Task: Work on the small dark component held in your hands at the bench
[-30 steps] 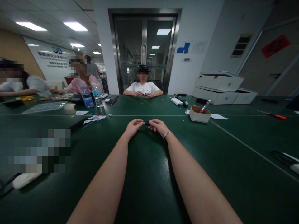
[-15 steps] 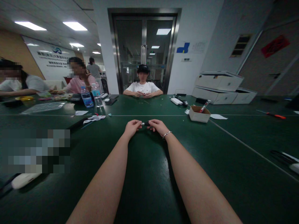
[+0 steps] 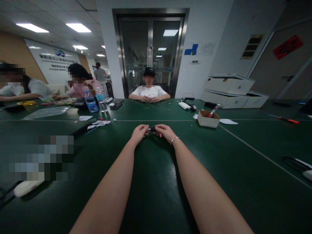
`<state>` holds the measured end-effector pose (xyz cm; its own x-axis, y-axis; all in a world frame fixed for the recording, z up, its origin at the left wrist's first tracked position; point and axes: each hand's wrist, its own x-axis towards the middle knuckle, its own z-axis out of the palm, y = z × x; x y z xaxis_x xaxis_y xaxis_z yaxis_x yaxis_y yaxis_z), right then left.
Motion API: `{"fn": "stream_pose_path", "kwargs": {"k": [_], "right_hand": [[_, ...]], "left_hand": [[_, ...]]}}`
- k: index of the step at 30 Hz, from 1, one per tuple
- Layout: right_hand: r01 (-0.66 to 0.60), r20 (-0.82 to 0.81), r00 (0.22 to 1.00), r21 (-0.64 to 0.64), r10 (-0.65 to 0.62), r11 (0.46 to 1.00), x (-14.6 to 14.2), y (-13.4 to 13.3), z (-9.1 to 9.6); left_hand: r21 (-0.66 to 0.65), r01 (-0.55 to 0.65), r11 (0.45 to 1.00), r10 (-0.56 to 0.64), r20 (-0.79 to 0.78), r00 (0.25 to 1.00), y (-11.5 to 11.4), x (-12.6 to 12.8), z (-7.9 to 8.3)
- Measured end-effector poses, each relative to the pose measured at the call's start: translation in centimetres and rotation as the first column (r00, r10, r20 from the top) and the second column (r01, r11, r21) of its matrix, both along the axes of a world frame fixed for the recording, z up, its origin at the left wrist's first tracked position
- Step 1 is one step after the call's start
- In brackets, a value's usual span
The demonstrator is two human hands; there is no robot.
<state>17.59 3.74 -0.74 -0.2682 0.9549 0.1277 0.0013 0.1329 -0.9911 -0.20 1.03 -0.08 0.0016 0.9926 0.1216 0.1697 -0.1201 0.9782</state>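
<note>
Just above the green table, both hands meet in front of me on a small black piece with a silver end. My left hand pinches the silver end between thumb and fingers. The black end is held by my right hand, which has a silver bracelet at its wrist. Fingertips cover both ends, so I cannot tell if it is one part or two joined ones, nor its exact kind.
A small carton with a red-and-clear tool stands ahead to the right, and a screwdriver lies beyond. Water bottles and paper scraps are at the left. Across the table sits a person. White boxes are stacked behind.
My left hand has shifted very slightly to the right, and less of the silver end shows. My right hand is practically still. A person at the left has lowered and turned their head.
</note>
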Motion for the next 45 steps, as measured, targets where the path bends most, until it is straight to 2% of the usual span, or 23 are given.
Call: {"fn": "stream_pose_path", "kwargs": {"k": [4, 8, 11, 15, 19, 23, 27, 31, 38, 42, 45], "right_hand": [[-0.005, 0.0, 1.0, 0.002, 0.005, 1.0, -0.02, -0.15, 0.12], [-0.006, -0.004, 1.0, 0.001, 0.006, 1.0, -0.06, -0.24, 0.15], [-0.012, 0.001, 1.0, 0.002, 0.012, 1.0, -0.08, -0.28, 0.14], [-0.011, 0.006, 1.0, 0.012, 0.011, 1.0, -0.09, -0.34, 0.14], [-0.014, 0.001, 1.0, 0.014, 0.014, 1.0, -0.09, -0.25, 0.04], [-0.013, 0.007, 1.0, 0.017, 0.013, 1.0, -0.06, -0.11, -0.09], [-0.022, 0.016, 1.0, 0.028, 0.021, 0.999, 0.03, -0.1, -0.08], [-0.025, 0.024, 0.999, 0.035, 0.024, 0.999, 0.15, -0.09, -0.05], [-0.026, 0.02, 0.999, 0.042, 0.025, 0.999, 0.21, 0.14, -0.3], [-0.026, 0.023, 0.999, 0.041, 0.026, 0.999, 0.19, 0.13, -0.27], [-0.022, 0.017, 1.0, 0.042, 0.022, 0.999, 0.16, 0.04, -0.18]], "left_hand": [[0.026, -0.004, 1.0, 0.005, -0.036, 0.999, -0.15, 0.13, 0.29], [-0.022, -0.011, 1.0, 0.01, -0.034, 0.999, -0.04, 0.16, 0.14], [0.074, -0.006, 0.997, 0.01, -0.053, 0.999, 0.06, 0.1, -0.1], [0.001, -0.008, 1.0, 0.008, -0.029, 1.0, 0.07, 0.11, -0.24], [0.043, -0.031, 0.999, 0.033, -0.052, 0.998, 0.13, 0.13, -0.3], [-0.014, -0.029, 0.999, 0.029, -0.037, 0.999, 0.25, 0.1, -0.26], [0.026, -0.029, 0.999, 0.03, -0.036, 0.999, 0.27, 0.17, -0.17], [-0.023, -0.033, 0.999, 0.032, -0.022, 0.999, 0.1, 0.29, -0.03], [-0.015, -0.012, 1.0, 0.012, -0.026, 1.0, 0.03, 0.21, -0.08], [0.04, -0.01, 0.999, 0.012, -0.052, 0.999, 0.09, 0.25, -0.15], [0.013, -0.007, 1.0, 0.007, -0.045, 0.999, 0.1, 0.34, -0.14]]}}
